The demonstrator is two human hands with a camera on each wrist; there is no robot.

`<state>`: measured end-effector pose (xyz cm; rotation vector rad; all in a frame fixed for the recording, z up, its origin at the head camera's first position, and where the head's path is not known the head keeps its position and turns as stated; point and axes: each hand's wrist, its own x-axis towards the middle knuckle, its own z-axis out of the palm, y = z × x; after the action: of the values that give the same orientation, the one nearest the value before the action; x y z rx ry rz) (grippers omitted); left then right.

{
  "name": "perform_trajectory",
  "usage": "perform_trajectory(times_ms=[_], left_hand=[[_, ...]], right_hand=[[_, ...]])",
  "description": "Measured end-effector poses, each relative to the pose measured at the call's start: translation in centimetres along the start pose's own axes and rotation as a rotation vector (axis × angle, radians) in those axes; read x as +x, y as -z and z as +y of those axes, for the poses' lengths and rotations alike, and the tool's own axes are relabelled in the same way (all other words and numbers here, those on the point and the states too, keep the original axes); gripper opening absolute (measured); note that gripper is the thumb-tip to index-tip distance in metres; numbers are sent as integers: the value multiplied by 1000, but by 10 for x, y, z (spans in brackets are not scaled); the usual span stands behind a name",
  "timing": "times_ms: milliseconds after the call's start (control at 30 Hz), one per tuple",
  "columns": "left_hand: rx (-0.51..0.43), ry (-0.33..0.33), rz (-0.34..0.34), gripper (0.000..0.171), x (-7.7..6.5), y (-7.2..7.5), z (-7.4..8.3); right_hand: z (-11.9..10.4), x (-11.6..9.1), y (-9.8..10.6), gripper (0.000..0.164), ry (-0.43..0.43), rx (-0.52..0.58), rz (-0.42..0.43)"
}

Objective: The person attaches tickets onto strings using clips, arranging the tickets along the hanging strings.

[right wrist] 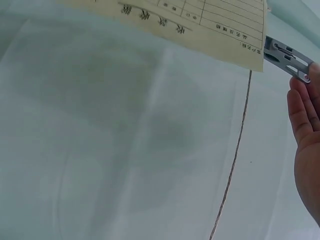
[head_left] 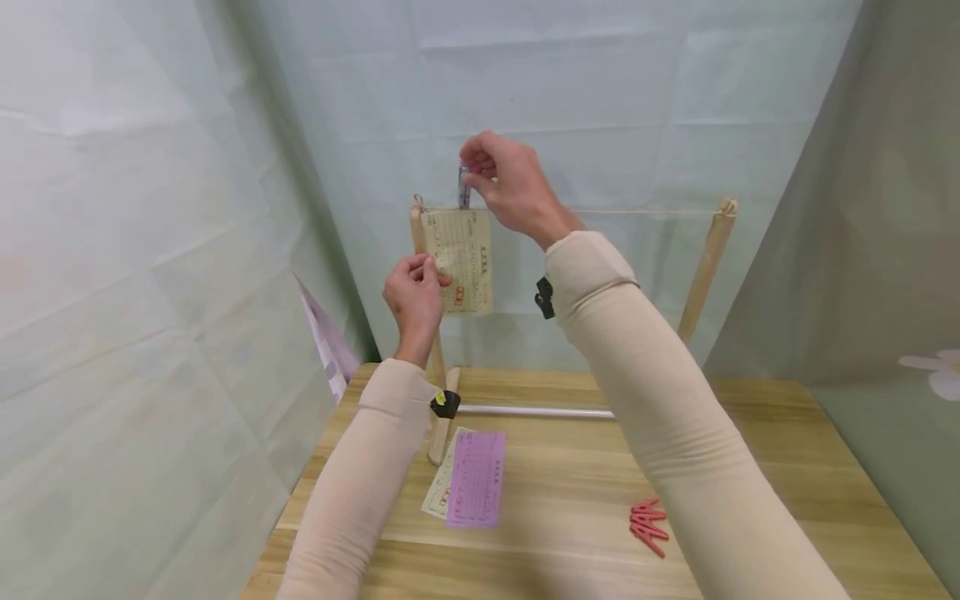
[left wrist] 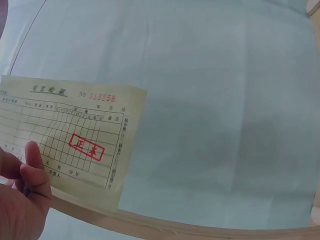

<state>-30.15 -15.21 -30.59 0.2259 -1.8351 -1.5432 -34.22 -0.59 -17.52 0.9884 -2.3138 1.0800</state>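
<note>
Clock directions follow the head view, with the pale yellow printed paper slip (head_left: 471, 262) as the dial's centre. That slip hangs upright at a thin tan string (head_left: 637, 211), just beside the frame's light wooden left post (head_left: 417, 231).

The right hand (head_left: 517, 183) is raised at 1 o'clock. Its forearm, in a beige sleeve (head_left: 667, 400), slants up from 5 o'clock, and the wrist bends so that the hand points toward 10 o'clock. Thumb and fingers pinch the tail of a slim silver metal clip (head_left: 464, 190), which stands upright at 12 o'clock, its lower end at the slip's top edge.

The left hand (head_left: 415, 297) is lower, at 8 o'clock, its forearm rising from 7 o'clock and its knuckles pointing up. The fingers are bent and close together, overlapping the slip's near edge; I cannot tell whether they pinch the paper or only touch it.

On the wood-grained table (head_left: 562, 492), at 6 o'clock, a purple printed slip (head_left: 477, 479) partly covers a second pale slip (head_left: 435, 502). Small red clothespins (head_left: 648, 525) lie together at 5 o'clock.
</note>
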Motion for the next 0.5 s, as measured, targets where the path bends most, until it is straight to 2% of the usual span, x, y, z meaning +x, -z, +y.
perform_trajectory(times_ms=[233,500], left_hand=[[8,5,-4,18,1,-2,0],[14,12,-2,16,3,1,0]], right_hand=[[0,2,2,25,5,3,27],[-2,3,-4,26,-17,-3,-12]])
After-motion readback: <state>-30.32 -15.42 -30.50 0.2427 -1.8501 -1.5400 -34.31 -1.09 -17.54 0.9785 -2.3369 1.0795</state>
